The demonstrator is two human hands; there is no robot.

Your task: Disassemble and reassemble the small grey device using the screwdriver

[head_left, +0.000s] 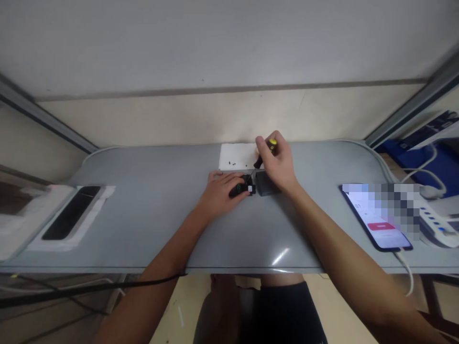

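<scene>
My right hand (281, 162) is closed round a black screwdriver (263, 155) with a yellow end, its shaft slanting down to the left. Under my left hand (223, 191) lies a small black device (247, 186) with a little white label; my fingers press and grip it against the table. The screwdriver's tip points at this device, though I cannot tell whether it touches a screw. Just right of the device sits a dark flat block (266, 184), partly covered by my right hand. Behind them, several tiny dark bits, perhaps screws, lie on a white paper (236, 153).
A dark phone (71, 212) rests on white paper at the left. On the right, a lit phone (380, 224) with a white cable lies beside a white power strip (435, 222). A black cable (107, 285) crosses before the grey table's (143, 229) front edge.
</scene>
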